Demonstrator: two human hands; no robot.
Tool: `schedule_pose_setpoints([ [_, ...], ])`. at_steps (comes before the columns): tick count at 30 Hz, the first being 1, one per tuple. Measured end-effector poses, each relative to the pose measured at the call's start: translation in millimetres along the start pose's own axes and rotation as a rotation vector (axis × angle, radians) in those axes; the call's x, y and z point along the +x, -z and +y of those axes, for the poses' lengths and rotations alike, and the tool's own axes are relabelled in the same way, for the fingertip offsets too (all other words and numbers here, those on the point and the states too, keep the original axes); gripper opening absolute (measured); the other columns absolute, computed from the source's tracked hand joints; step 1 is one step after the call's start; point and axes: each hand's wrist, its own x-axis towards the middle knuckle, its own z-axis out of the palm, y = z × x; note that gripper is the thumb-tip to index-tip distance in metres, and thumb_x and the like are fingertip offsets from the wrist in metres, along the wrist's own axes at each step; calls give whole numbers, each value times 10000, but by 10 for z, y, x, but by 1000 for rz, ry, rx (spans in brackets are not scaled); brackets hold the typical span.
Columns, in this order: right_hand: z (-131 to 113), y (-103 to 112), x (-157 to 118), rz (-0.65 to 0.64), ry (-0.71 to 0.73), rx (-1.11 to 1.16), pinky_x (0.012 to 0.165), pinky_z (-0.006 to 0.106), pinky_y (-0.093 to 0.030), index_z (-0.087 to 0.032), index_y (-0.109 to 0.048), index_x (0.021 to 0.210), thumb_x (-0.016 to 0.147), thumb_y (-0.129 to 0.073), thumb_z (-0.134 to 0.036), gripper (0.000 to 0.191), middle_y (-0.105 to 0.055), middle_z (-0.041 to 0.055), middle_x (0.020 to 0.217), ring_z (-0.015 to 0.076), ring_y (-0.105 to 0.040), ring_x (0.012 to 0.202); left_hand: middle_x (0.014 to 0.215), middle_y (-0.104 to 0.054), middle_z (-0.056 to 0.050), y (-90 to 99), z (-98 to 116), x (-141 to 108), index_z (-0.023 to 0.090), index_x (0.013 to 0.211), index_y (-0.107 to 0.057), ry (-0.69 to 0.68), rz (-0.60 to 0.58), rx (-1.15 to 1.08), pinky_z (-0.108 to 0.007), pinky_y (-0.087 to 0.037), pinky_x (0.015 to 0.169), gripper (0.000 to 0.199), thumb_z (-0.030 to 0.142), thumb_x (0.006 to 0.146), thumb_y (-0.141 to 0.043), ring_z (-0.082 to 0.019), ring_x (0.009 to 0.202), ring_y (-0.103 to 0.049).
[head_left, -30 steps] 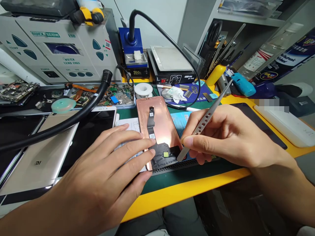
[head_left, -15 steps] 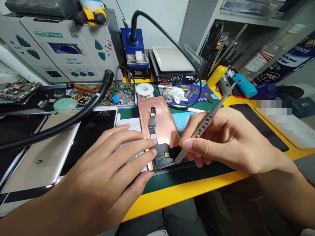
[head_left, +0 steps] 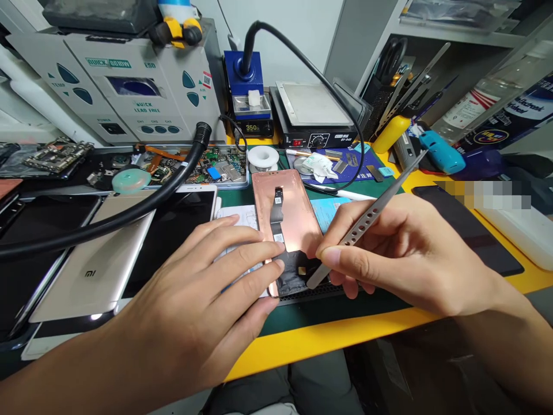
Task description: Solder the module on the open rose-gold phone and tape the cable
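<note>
A phone screen panel (head_left: pixel 298 213) with a copper-coloured back lies on the mat, a dark flex cable (head_left: pixel 277 214) running down it. Black film (head_left: pixel 291 276) with a small yellowish square covers its near end. My left hand (head_left: pixel 216 276) rests along the panel's left edge, fingers stretched out and fingertips touching it, the thumb at the near left corner. In my right hand (head_left: pixel 380 253), thumb and fingers pinch metal tweezers (head_left: pixel 360 227) with round holes. Their blunt end is down at the black film's near right part; the pointed end faces up and right.
Left are a gold phone back (head_left: pixel 93 259), dark screens and a black hose (head_left: pixel 164 196). Behind stand a hot air station (head_left: pixel 138 98), a soldering unit (head_left: pixel 248 109), a heating plate (head_left: pixel 315 109) and a solder spool (head_left: pixel 263 157). A dark phone (head_left: pixel 470 230) lies right.
The whole view has shifted, so things appear further right. Relative to the panel, the tweezers' blunt end has moved slightly left, closer to the yellowish square. My left hand stays on the panel.
</note>
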Motion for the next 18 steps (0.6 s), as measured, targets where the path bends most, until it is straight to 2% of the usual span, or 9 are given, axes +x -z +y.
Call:
schedule_pose_setpoints([
  [6, -30, -60, 30, 22, 20, 17, 454, 163, -564, -187, -767, 739, 813, -860, -154, 124, -739, 20, 654, 131, -689, 499, 1291, -788, -145, -10, -3, -6, 110, 1238, -708, 19, 28, -16, -563, -532, 1124, 288, 81, 952, -714, -321, 1238, -659],
  [13, -19, -81, 37, -9, 37, -9, 466, 143, -557, -175, -773, 752, 842, -848, -153, 118, -749, 19, 685, 119, -703, 522, 1289, -781, -154, -7, 6, -17, 98, 1243, -711, 20, 16, -28, -579, -500, 1180, 308, 64, 937, -722, -319, 1241, -666],
  [18, -7, -89, 41, -21, 42, -1, 477, 165, -573, -185, -776, 733, 852, -873, -167, 154, -753, 22, 700, 133, -711, 531, 1275, -785, -160, -13, -1, -5, 97, 1238, -712, 12, 25, -25, -573, -528, 1150, 310, 76, 929, -730, -325, 1243, -669],
])
